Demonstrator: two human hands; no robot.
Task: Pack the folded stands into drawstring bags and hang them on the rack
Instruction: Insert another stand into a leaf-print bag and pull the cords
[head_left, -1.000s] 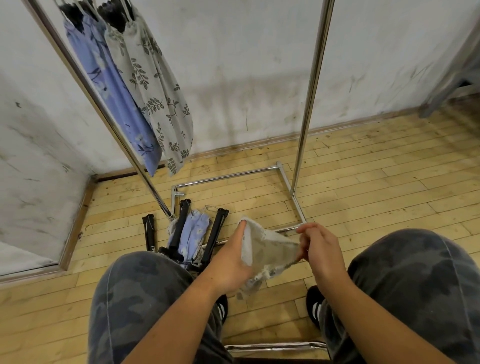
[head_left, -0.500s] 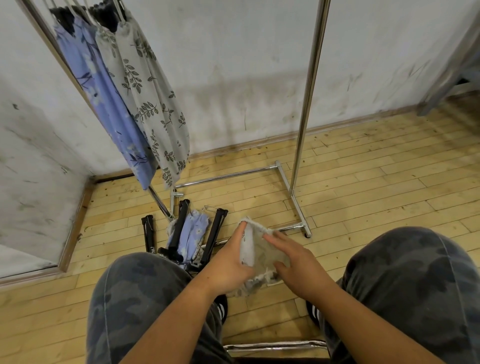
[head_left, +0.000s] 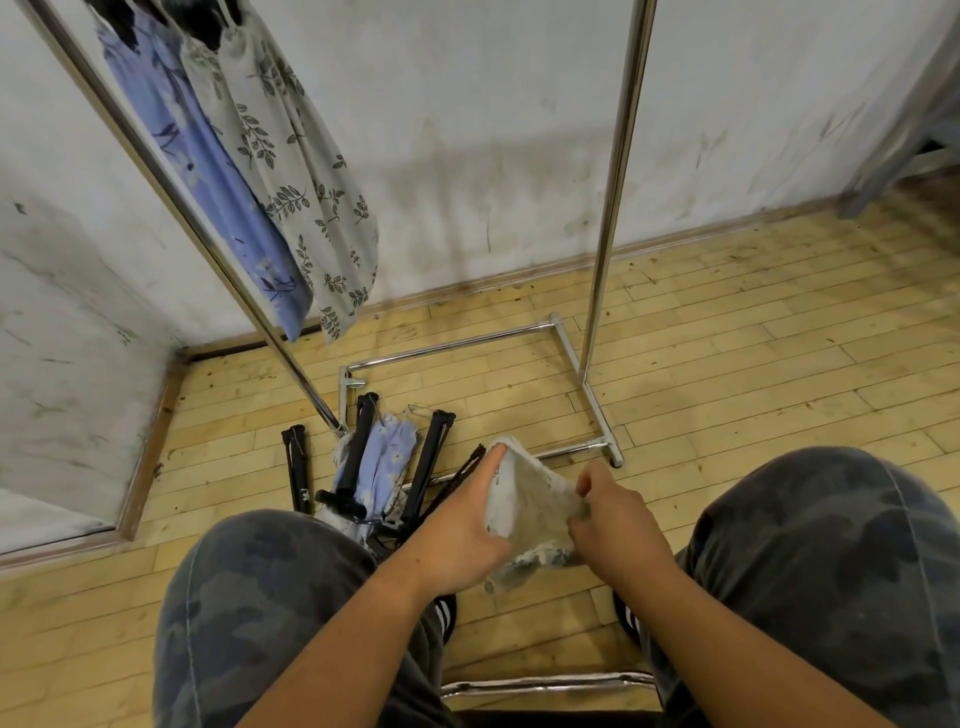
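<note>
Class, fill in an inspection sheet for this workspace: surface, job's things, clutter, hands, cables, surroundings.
Surface: wood floor, planks scuffed near the wall.
Job's things: pale bag held between the knees; blue bag and leaf-print bag hang on the rack; black folded stands lie by the rack's base, with a second blue bag among them.
Clutter: nothing seen.
Hands: left hand grips the pale bag's left side; right hand pinches its right edge.
Cables: nothing seen.
Surroundings: stained white wall; metal frame at top right; chrome bar below the knees.
</note>
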